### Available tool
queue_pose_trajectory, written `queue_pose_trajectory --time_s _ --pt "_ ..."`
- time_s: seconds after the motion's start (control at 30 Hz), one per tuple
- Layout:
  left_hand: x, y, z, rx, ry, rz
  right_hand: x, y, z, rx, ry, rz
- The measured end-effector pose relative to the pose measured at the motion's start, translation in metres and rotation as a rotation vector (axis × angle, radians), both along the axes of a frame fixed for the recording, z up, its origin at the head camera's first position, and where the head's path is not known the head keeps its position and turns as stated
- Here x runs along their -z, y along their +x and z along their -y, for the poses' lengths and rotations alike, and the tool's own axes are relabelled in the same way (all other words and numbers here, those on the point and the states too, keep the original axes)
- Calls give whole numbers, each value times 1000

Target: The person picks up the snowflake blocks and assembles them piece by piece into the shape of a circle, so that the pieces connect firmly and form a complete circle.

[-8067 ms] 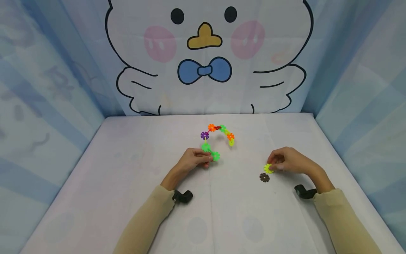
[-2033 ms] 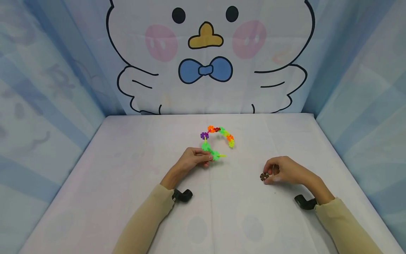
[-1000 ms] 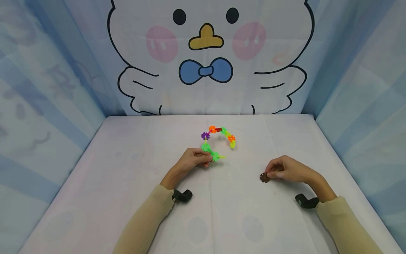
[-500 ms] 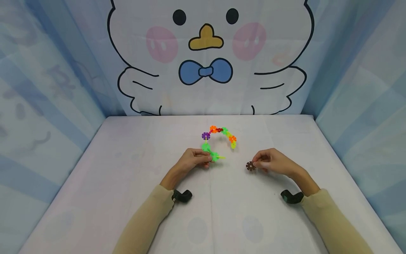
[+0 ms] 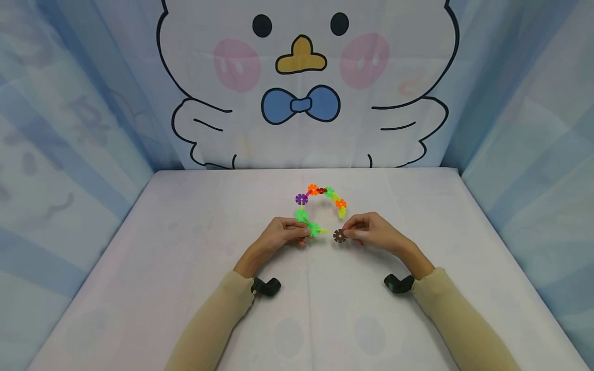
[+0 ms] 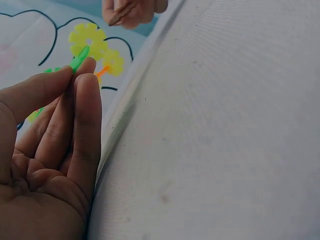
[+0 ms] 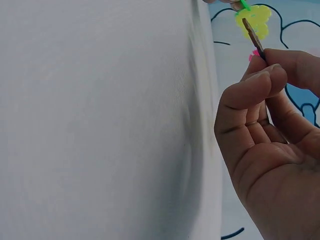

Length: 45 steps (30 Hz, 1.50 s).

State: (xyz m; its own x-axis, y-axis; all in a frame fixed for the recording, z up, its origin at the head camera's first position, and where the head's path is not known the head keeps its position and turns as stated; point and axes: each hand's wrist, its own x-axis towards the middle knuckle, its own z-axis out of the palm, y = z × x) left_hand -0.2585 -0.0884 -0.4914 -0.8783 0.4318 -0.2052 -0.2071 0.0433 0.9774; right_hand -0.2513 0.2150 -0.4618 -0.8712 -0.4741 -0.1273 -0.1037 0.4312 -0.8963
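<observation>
In the head view a curved chain of colourful snowflake-shaped plastic discs [image 5: 301, 199] arches over the middle of the table. My left hand [image 5: 287, 232] pinches its near end by a green disc [image 5: 314, 229], from which a yellow disc [image 5: 324, 231] sticks out edge-on to the right. My right hand [image 5: 373, 232] pinches a brown snowflake disc [image 5: 340, 236] between thumb and fingertips, a small gap to the right of that yellow disc. The right wrist view shows the brown disc [image 7: 254, 38] edge-on, with the yellow disc [image 7: 257, 22] beyond it.
The chain's far end, with an orange disc [image 5: 341, 203] and a yellow one, curves down just behind the right hand. A white cloth covers the table [image 5: 209, 201]. A printed curtain [image 5: 301, 139] hangs behind it, and wrist cameras [image 5: 267, 287] sit at both cuffs.
A yellow disc has been added to the chain's near green end. My right hand picked up the brown disc and carried it left towards the chain. The left hand has kept its hold.
</observation>
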Motion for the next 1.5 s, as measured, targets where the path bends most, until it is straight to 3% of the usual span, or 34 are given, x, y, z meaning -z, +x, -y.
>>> queue_pose_trajectory --time_s 0.63,1.17,1.5 --pt "1 0 0 7 6 3 1 -4 14 -1 -13 21" --pt "2 0 0 -18 6 3 -4 -2 17 57 -217 191" --pt "2 1 -1 -30 11 4 0 -2 17 53 -241 182"
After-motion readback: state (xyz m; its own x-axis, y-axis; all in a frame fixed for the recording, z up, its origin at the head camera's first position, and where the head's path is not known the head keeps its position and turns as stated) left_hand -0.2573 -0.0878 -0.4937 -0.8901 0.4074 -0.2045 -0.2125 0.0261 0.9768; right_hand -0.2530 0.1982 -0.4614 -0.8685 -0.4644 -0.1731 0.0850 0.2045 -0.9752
